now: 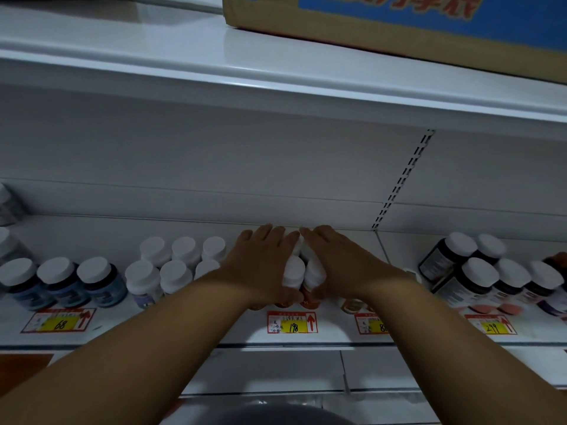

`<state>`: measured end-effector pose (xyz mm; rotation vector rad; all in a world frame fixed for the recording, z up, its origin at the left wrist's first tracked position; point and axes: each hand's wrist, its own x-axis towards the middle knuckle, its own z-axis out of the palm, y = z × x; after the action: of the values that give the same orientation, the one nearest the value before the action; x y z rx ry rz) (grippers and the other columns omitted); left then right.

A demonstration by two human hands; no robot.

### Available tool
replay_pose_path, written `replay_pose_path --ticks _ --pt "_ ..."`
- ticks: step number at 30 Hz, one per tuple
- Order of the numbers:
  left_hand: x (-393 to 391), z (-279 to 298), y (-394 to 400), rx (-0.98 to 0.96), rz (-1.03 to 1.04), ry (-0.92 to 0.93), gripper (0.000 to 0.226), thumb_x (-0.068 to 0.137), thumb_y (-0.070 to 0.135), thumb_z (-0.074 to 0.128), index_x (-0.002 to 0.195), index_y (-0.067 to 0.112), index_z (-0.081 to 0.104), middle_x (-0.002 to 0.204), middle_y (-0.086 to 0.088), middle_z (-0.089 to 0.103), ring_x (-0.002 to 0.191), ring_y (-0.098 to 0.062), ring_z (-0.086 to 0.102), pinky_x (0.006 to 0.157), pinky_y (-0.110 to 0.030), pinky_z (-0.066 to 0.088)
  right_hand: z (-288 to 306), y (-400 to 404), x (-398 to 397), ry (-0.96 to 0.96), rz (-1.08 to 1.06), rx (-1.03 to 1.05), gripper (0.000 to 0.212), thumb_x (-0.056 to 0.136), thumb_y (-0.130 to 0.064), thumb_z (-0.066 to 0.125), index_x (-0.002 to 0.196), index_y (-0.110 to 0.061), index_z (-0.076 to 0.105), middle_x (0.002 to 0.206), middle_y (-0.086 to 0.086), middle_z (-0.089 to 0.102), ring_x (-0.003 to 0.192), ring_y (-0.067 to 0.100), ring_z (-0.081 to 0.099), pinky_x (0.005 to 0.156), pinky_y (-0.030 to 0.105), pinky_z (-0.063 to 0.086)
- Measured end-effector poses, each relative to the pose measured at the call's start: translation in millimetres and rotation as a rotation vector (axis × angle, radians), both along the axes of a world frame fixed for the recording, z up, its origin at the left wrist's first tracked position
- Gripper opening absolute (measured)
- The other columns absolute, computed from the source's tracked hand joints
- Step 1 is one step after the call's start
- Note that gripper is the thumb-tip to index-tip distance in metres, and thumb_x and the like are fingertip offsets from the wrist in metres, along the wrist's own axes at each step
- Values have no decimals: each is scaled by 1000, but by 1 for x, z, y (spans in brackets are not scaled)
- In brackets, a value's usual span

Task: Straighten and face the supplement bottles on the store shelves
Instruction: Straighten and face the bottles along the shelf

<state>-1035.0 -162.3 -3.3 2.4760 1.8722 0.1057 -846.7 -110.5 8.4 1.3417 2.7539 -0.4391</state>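
Left hand (pixel 260 259) and right hand (pixel 340 256) flank bottles (pixel 302 276) above "198" tag (pixel 292 323).

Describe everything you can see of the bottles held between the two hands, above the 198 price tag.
The orange-labelled bottles form a small cluster with white screw caps and what looks like plastic bodies; two front caps show clearly, at least one more behind. They stand upright near the shelf front edge. The left hand presses the cluster's left side and the right hand its right, fingers fairly straight, reaching toward the back. The labels are mostly hidden and blurred.
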Motion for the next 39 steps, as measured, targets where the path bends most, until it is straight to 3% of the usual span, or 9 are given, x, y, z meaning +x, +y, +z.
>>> replay_pose_path --ticks 4,8,11,13,19,21,25,29,39 --pt "-4 -1 2 -9 4 -38 116 65 86 51 153 24 7 159 -3 16 146 -26 12 118 -47 13 11 -1 8 84 -30 -77 129 59 -53 83 153 -30 -1 151 -4 19 138 19 27 111 30 29" --pt "-6 5 0 15 -9 -92 115 61 93 32 153 28 8 161 -2 14 147 -23 12 119 -44 10 36 -3 21 289 -162 -110 103 74 -70 59 154 -31 7 157 -8 17 142 9 23 108 22 23" --pt "-8 13 -4 39 -12 -136 108 66 90 29 153 28 10 160 0 18 145 -22 17 118 -42 11 45 -6 26 433 -257 -94 66 93 -56 43 151 -30 25 153 -8 30 137 6 34 111 30 33" --pt "-10 19 -7 69 1 -173 101 70 85 25 152 27 15 157 0 24 142 -21 23 116 -41 15 47 -8 27 498 -294 -54 52 99 -46 39 147 -28 35 149 -7 37 129 2 38 107 24 32" --pt "-38 35 -30 96 40 -230 78 86 66 39 151 29 20 153 6 29 138 -17 26 113 -33 14 51 -21 -8 555 -283 158 43 101 -32 41 141 -17 46 140 2 48 126 11 45 97 15 27" --pt "-56 37 -39 83 51 -232 75 89 65 42 151 29 20 153 6 29 138 -17 26 113 -32 14 53 -32 -35 545 -256 167 43 101 -32 42 141 -18 45 138 1 48 123 10 47 93 14 28" --pt "-111 38 -65 85 89 -215 89 74 73 20 149 26 28 149 3 37 134 -21 35 110 -35 23 54 -52 -104 510 -198 198 42 100 -31 43 140 -18 46 136 3 49 123 16 48 93 16 29" --pt "-198 36 -106 211 90 -238 69 83 60 42 134 15 52 127 -6 59 112 -30 58 96 -42 42 56 -79 -193 528 -175 202 42 100 -33 43 139 -19 46 137 2 48 123 17 49 97 21 35" --pt "-387 36 -194 174 338 -163 64 88 58 50 142 25 40 138 3 49 127 -21 43 106 -39 35 50 -143 -422 539 19 89 43 98 -42 45 137 -22 46 136 -2 47 119 11 51 99 29 43"
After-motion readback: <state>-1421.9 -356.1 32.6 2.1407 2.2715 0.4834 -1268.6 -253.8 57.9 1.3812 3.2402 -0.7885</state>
